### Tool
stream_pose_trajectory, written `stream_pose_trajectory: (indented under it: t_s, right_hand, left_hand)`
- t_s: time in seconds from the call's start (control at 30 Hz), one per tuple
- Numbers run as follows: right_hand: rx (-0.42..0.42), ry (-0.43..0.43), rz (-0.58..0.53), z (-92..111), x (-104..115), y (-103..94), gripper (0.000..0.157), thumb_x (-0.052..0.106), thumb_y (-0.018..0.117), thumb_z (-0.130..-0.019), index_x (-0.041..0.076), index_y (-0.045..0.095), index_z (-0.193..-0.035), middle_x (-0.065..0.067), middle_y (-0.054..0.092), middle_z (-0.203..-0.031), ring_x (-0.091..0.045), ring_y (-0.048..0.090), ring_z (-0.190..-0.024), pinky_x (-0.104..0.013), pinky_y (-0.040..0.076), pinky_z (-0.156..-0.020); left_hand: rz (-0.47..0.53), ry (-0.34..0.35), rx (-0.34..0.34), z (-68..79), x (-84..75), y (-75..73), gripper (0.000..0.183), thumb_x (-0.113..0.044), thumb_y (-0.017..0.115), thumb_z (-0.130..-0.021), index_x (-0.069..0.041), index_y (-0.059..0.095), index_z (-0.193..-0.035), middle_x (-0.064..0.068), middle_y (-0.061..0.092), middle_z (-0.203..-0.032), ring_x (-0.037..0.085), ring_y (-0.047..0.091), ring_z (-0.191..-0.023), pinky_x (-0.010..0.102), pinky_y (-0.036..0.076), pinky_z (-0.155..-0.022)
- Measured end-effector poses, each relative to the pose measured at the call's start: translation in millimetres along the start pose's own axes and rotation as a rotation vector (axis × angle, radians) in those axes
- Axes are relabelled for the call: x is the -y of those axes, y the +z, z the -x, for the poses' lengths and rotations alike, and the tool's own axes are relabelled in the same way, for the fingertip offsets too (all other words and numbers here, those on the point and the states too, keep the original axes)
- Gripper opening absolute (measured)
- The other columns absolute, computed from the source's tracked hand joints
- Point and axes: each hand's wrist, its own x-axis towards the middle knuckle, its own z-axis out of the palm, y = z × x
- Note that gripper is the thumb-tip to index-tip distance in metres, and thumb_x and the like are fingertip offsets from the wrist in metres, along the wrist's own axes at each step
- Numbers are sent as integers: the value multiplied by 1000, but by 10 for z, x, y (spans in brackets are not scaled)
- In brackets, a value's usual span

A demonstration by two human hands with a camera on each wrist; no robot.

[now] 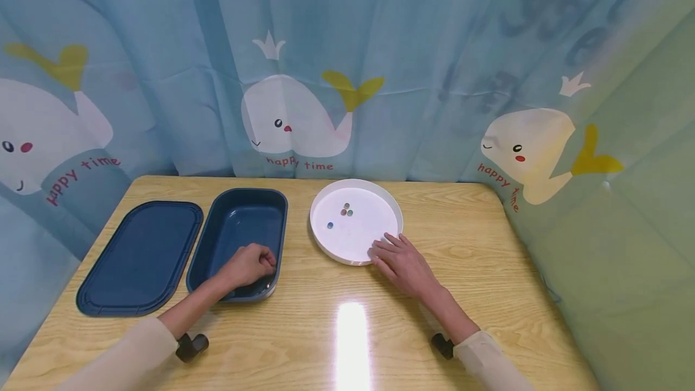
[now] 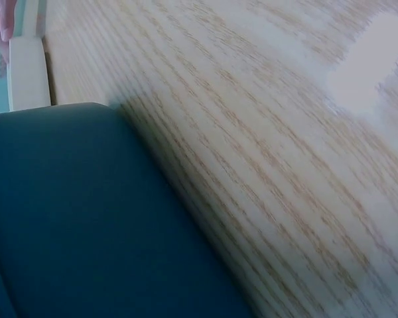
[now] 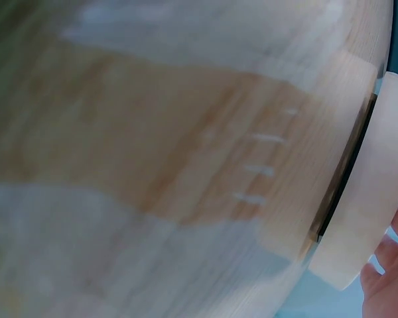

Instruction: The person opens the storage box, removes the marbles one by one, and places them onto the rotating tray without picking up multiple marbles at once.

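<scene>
My left hand (image 1: 248, 265) reaches down into a deep dark blue plastic container (image 1: 283, 213), its fingers curled near the right inner wall. Whether anything sits between those fingertips is hidden. A small shiny spot (image 1: 268, 285) shows on the container floor below them. To the right, a round white tray (image 1: 365, 228) holds several small glass marbles (image 1: 350, 213), three close together and a blue one (image 1: 330, 225) apart. My right hand (image 1: 404, 263) rests on the tray's lower right rim, fingers mostly extended. The right wrist view shows fingers (image 3: 388, 252) at the tray's side wall (image 3: 371, 185).
A flat dark blue lid (image 1: 143, 252) lies left of the container on the wooden table (image 1: 461, 234). A blue curtain (image 1: 423, 77) with whale prints hangs behind the table's back edge and along the sides.
</scene>
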Motion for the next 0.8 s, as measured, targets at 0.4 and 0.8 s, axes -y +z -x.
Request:
stream_pose_trajectory:
  t_s: [0.4,0.8]
  right_hand:
    - [10,11,-8,-4,17,-27,28,24,63,-99,12,73,-122,-7,65,-129,-32,51,-131,-54,29,-111]
    - [15,23,-16,-1,26,-25,28,24,63,-99,12,72,-122,-7,65,-129,-32,50,-132,-54,28,-112]
  left_hand:
    - [-12,45,-86,-32,-46,-111,4,-6,72,-88,-3,71,-89,-1,65,-76,14,58,-70,33,48,-66]
    - [55,70,-219,-99,-178,-338,16,-10,69,-93,2,72,-103,7,70,-90,24,67,-83,43,55,-76]
